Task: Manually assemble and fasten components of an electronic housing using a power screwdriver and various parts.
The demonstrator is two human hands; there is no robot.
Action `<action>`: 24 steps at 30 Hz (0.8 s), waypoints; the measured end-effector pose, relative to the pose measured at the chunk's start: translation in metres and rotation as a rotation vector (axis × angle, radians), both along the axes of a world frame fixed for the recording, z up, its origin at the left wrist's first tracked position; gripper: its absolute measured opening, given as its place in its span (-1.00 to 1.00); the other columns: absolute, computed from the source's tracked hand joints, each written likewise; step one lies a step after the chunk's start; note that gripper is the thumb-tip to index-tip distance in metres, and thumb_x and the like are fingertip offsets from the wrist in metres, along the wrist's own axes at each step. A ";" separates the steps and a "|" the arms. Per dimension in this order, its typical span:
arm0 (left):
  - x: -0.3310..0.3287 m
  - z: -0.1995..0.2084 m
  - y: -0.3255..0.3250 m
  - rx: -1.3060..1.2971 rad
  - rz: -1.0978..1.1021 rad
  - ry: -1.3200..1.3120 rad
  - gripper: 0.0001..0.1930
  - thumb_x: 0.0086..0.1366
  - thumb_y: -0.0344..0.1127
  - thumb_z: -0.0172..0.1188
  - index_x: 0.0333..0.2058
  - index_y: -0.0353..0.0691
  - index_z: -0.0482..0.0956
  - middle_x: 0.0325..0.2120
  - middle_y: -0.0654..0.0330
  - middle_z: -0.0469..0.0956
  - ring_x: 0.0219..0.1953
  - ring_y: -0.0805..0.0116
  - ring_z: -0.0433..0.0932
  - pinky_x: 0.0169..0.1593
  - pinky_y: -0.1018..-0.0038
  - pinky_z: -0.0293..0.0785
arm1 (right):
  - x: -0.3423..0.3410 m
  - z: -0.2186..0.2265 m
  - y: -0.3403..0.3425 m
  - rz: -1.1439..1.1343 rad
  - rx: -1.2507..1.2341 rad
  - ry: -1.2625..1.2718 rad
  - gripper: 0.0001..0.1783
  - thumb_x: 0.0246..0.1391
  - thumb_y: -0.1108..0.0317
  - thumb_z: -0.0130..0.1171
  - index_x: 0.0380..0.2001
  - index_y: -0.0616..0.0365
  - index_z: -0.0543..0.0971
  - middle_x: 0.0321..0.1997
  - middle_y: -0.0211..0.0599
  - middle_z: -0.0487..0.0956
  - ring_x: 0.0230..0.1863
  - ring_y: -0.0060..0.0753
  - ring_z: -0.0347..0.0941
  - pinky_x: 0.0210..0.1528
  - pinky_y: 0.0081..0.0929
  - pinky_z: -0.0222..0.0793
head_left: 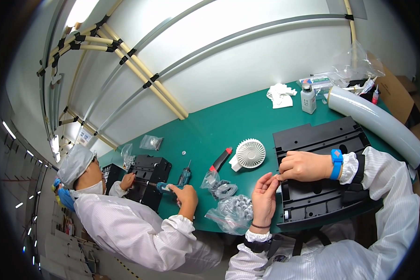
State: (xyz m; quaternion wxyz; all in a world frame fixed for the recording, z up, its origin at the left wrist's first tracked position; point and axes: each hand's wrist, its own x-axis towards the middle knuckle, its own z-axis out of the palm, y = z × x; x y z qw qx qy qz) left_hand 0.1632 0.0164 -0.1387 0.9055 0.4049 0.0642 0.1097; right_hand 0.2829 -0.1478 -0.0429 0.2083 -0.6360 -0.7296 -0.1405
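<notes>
A black plastic panel point(319, 135) with ribs, slots and holes lies on the bench in front of me. My right hand point(301, 166), wearing a blue wrist strap point(337, 164), is over the panel's left part with its fingers closed in a pinch. My left hand point(264, 198) is at the panel's left edge, palm turned up and fingers partly curled. The fingertips of both hands meet there; whatever they pinch is too small to make out. Beside my left hand sits a clear bag of small grey parts point(235, 210).
A white handheld fan point(250, 154), a red-and-black cutter point(220, 159) and more bags point(219, 186) lie leftward. Behind the panel stand a bottle point(308, 99), a white cloth point(281, 95) and a film roll point(373, 121). At left, a co-worker point(126, 219) holds a power screwdriver point(184, 177) against another black panel point(149, 175).
</notes>
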 end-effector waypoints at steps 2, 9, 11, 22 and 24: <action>0.000 -0.001 0.000 0.014 0.010 -0.016 -0.64 0.28 -0.58 0.15 0.06 -0.34 0.38 -0.12 0.08 0.56 -0.03 0.37 0.54 0.11 0.51 0.45 | 0.000 -0.001 0.000 0.002 0.000 0.010 -0.81 -0.01 0.37 0.15 -0.29 0.13 0.62 -0.44 -0.42 0.46 -0.33 -0.41 0.43 -0.26 -0.45 0.28; -0.007 0.028 -0.005 -0.073 0.037 -0.153 -0.65 0.30 -0.60 0.08 0.05 -0.33 0.34 -0.01 0.01 0.46 0.11 0.20 0.46 0.20 0.36 0.41 | 0.001 0.000 -0.001 -0.002 0.001 0.005 -0.82 0.00 0.38 0.15 -0.30 0.14 0.62 -0.41 -0.41 0.48 -0.31 -0.41 0.44 -0.25 -0.44 0.28; -0.005 0.031 -0.003 -0.125 0.035 -0.200 -0.68 0.31 -0.59 0.06 0.04 -0.34 0.35 -0.01 0.01 0.45 0.12 0.17 0.45 0.21 0.33 0.40 | 0.001 0.000 0.000 -0.002 -0.004 -0.007 -0.82 0.00 0.38 0.15 -0.30 0.13 0.62 -0.40 -0.41 0.48 -0.30 -0.41 0.44 -0.25 -0.44 0.28; 0.009 -0.007 0.007 0.315 -0.108 0.014 -0.79 0.39 -0.27 0.13 -0.16 -0.29 0.57 -0.33 0.32 0.58 -0.31 0.61 0.49 -0.19 0.67 0.40 | -0.001 0.002 -0.001 -0.001 -0.037 0.004 -0.79 -0.03 0.41 0.12 -0.29 0.09 0.64 -0.36 -0.40 0.52 -0.29 -0.40 0.45 -0.21 -0.44 0.27; 0.005 0.000 0.010 0.297 -0.149 0.008 -0.75 0.36 -0.34 0.16 -0.05 -0.31 0.55 -0.23 0.30 0.60 -0.23 0.59 0.50 -0.10 0.66 0.40 | 0.000 0.002 -0.001 -0.021 -0.042 0.012 -0.82 -0.02 0.40 0.15 -0.31 0.08 0.64 -0.36 -0.39 0.53 -0.30 -0.40 0.45 -0.23 -0.44 0.27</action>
